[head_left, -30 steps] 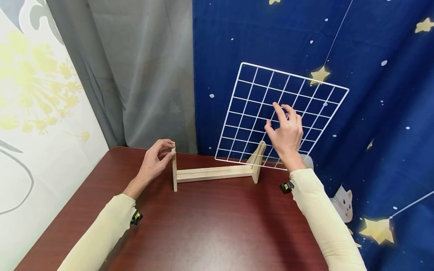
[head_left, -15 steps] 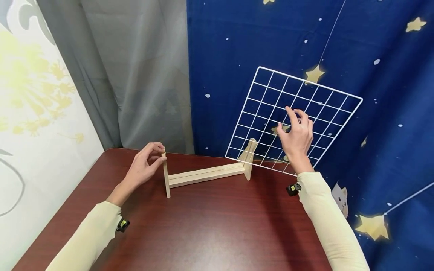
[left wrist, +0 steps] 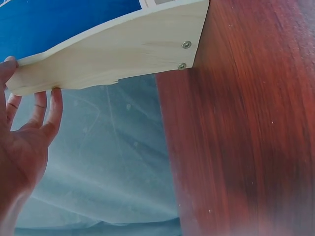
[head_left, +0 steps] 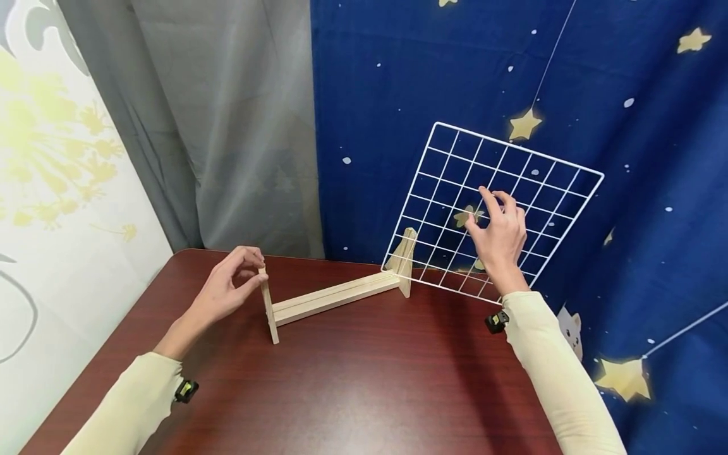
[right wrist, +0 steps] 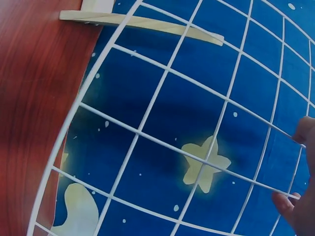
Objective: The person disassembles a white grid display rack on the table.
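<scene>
In the head view my left hand (head_left: pixel 222 291) pinches the top of the near-left upright of a pale wooden stand (head_left: pixel 335 298). The stand has two tapered uprights joined by a long grooved crossbar, and it slants across the table. Seen from the left wrist, fingers and thumb grip the narrow tip of that upright (left wrist: pixel 123 49), whose wide base carries two screws (left wrist: pixel 186 44). My right hand (head_left: pixel 500 237) holds a white wire grid panel (head_left: pixel 520 148) by its wires, tilted in the air. The panel's lower left corner overlaps the far upright (head_left: pixel 405 262) in the head view.
The stand is on a reddish-brown table (head_left: pixel 364 379). Behind it hang a grey curtain (head_left: pixel 244 126) and a blue curtain with stars (head_left: pixel 375 126). A white patterned panel (head_left: pixel 57 189) borders the table's left side.
My left hand has drawn the stand's left end leftward and closer, so the crossbar slants more. The grid panel in my right hand has shifted right, then dipped slightly.
</scene>
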Demonstrator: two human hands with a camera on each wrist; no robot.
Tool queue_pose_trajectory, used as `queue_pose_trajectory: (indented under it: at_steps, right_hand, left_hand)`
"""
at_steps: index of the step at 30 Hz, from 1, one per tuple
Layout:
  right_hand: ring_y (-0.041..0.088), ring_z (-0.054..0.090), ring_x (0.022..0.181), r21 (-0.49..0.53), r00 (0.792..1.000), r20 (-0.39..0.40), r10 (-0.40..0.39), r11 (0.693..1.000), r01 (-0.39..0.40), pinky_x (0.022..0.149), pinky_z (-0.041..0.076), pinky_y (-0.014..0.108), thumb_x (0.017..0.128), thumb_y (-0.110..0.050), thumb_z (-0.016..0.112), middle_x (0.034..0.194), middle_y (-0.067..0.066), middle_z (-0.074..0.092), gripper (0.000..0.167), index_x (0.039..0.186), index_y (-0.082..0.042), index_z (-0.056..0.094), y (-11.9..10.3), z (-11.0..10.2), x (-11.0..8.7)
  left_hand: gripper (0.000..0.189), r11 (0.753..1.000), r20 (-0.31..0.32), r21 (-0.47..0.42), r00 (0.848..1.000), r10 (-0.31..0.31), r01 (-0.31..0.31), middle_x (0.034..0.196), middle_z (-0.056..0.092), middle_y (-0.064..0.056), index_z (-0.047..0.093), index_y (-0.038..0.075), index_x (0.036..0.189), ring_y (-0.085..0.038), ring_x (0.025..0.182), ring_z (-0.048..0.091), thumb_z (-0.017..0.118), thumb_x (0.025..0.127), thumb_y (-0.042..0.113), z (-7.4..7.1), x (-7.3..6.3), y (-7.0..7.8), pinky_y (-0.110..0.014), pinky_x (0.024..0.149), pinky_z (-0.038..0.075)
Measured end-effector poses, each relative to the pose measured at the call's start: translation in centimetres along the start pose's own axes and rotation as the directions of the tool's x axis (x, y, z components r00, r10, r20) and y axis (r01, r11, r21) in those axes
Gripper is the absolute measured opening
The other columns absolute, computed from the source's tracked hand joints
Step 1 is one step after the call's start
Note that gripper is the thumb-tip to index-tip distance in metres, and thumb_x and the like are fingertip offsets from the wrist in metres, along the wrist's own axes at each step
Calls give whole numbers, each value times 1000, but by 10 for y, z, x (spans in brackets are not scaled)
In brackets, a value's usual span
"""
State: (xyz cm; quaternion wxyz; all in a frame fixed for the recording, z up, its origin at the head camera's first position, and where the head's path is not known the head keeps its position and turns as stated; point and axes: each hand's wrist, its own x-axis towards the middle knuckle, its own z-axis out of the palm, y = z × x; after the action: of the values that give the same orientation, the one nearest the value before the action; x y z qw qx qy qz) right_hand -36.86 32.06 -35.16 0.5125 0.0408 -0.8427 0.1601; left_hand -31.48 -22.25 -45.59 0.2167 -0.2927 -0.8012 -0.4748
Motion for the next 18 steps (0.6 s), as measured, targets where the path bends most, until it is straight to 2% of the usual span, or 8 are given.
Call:
queue_pose_trajectory:
  at_steps: [5, 11, 18]
  right_hand:
    - [46, 62, 103, -5, 998, 63, 9, 1000, -8, 83, 54, 60, 84, -23, 81, 138, 14, 65, 61, 142, -28, 67, 2, -1, -5]
    - [47, 63, 103, -12, 991, 135, -6, 1000, 8, 88, 54, 62, 83, -23, 80, 137, 17, 65, 60, 142, -25, 66, 2, -1, -13]
    - [48, 64, 98, -17, 976, 211, -47, 999, 52, 83, 55, 61, 83, -22, 81, 134, 18, 66, 60, 141, -21, 67, 2, 2, -24]
  left_hand:
    - [23, 999, 11, 28, 1000, 21, -21, 121, 62, 3, 67, 7, 106, -7, 107, 62, 79, 90, -4, -4, -6, 1, -19, 84, 61]
    - [27, 1000, 20, 22, 1000, 19, -19, 120, 62, 1, 68, 9, 104, -3, 107, 61, 81, 87, -6, -10, -16, 7, -18, 83, 61]
    - [32, 999, 26, 24, 999, 45, -46, 119, 62, 2, 69, 14, 102, -3, 104, 62, 84, 84, -8, -17, -21, 12, -16, 83, 61]
